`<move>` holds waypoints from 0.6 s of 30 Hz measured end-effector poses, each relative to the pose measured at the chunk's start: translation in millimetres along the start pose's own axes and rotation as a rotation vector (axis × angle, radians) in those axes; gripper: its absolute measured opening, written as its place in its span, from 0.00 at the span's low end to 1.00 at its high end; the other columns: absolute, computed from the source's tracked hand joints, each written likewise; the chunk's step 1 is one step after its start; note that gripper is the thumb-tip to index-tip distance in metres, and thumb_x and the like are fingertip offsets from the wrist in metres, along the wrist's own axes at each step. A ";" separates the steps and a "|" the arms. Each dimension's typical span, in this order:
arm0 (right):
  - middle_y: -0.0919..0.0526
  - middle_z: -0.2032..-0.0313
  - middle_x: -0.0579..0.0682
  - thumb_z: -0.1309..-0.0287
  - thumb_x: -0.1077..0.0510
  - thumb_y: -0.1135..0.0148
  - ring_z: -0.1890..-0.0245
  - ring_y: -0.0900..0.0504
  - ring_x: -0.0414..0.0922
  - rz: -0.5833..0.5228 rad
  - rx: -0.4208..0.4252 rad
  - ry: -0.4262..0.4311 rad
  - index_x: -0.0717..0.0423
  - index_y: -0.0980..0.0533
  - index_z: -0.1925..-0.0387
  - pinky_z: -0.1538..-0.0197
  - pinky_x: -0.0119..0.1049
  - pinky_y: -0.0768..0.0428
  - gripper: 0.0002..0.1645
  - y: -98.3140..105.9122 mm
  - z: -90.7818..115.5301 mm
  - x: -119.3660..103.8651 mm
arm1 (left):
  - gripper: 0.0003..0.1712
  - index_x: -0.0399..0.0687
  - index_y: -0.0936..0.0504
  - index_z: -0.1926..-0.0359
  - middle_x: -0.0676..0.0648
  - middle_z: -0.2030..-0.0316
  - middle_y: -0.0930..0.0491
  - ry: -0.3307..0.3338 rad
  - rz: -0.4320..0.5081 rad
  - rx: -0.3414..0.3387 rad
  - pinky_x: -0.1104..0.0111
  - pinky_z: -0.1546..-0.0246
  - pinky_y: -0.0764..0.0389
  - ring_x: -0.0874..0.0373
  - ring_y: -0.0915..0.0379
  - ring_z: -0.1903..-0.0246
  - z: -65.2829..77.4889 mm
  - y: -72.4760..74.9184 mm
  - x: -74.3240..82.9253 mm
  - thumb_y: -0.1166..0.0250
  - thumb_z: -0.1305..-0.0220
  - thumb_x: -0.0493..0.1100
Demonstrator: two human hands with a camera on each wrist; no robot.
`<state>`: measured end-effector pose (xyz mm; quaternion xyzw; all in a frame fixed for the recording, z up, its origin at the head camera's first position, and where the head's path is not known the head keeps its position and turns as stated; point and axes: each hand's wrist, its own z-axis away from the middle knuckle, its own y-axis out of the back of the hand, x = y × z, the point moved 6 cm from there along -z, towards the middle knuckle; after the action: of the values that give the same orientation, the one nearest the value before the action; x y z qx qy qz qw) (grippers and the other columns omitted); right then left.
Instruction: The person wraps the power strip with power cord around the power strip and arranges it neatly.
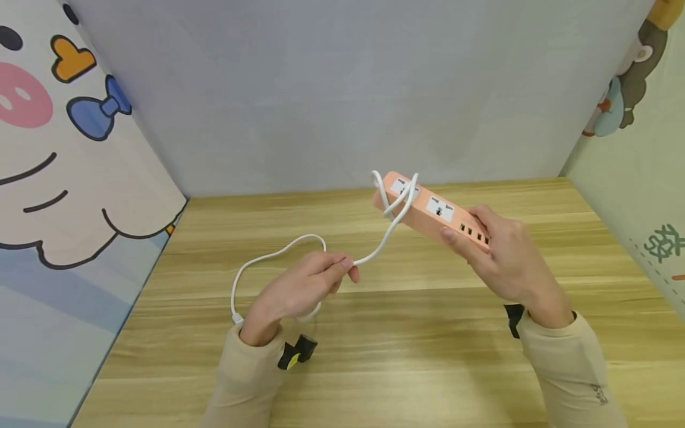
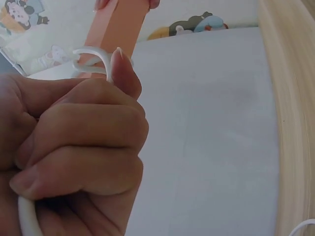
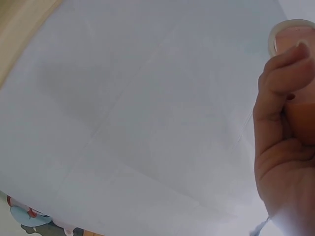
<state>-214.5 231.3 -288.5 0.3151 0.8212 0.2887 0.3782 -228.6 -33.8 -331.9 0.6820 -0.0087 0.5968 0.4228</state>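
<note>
At the far left of the frame, a cartoon wall [image 1: 80,196] borders the wooden table [image 1: 407,362]. A white cord [image 1: 306,236] arcs across the table's left part and meets the left hand [image 1: 307,282], left of centre. This hand slants up and right from a beige sleeve [image 1: 246,374] at the bottom edge, its back uppermost; the left wrist view shows its fingers curled tightly round the cord.

From the fingertips the cord rises rightward and loops round the near end of the pink strip [image 1: 425,222], right of centre, held above the table. The strip's long axis slopes from upper left to lower right, sockets facing up. The right hand [image 1: 508,261] grips its lower-right end, digits along both long sides, reaching up and left from a second sleeve [image 1: 567,368] at lower right.
</note>
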 end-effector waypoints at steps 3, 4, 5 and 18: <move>0.27 0.80 0.47 0.32 0.52 0.36 0.85 0.34 0.34 -0.017 0.001 0.011 0.61 0.23 0.56 0.81 0.30 0.35 0.15 1.5 0.6 -0.8 | 0.19 0.48 0.18 0.59 0.53 0.82 0.39 0.018 0.010 0.001 0.70 0.77 0.38 0.59 0.46 0.82 -1.0 0.7 -2.4 0.55 0.18 0.46; 0.27 0.80 0.46 0.33 0.53 0.36 0.85 0.34 0.34 -0.022 0.001 0.013 0.61 0.23 0.56 0.81 0.29 0.35 0.15 2.0 0.8 -1.2 | 0.19 0.48 0.18 0.60 0.53 0.82 0.39 0.021 0.013 -0.001 0.70 0.77 0.39 0.59 0.46 0.83 -1.4 0.7 -2.9 0.55 0.18 0.46; 0.27 0.80 0.46 0.33 0.53 0.36 0.85 0.34 0.33 -0.026 0.002 0.014 0.61 0.23 0.56 0.81 0.29 0.35 0.14 2.3 0.9 -1.7 | 0.19 0.48 0.19 0.60 0.53 0.82 0.39 0.025 0.016 -0.002 0.70 0.78 0.39 0.59 0.46 0.83 -1.6 0.7 -3.4 0.55 0.18 0.46; 0.22 0.81 0.44 0.35 0.57 0.34 0.86 0.28 0.30 -0.079 -0.017 0.022 0.60 0.23 0.57 0.82 0.26 0.32 0.11 3.1 1.0 -6.9 | 0.20 0.45 0.19 0.60 0.53 0.84 0.40 0.037 0.082 -0.042 0.71 0.83 0.44 0.61 0.49 0.86 -7.3 -0.4 -11.4 0.54 0.18 0.48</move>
<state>-209.1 228.4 -283.8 0.2762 0.8346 0.2838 0.3829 -237.5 -34.9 -342.0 0.6607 -0.0413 0.6259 0.4123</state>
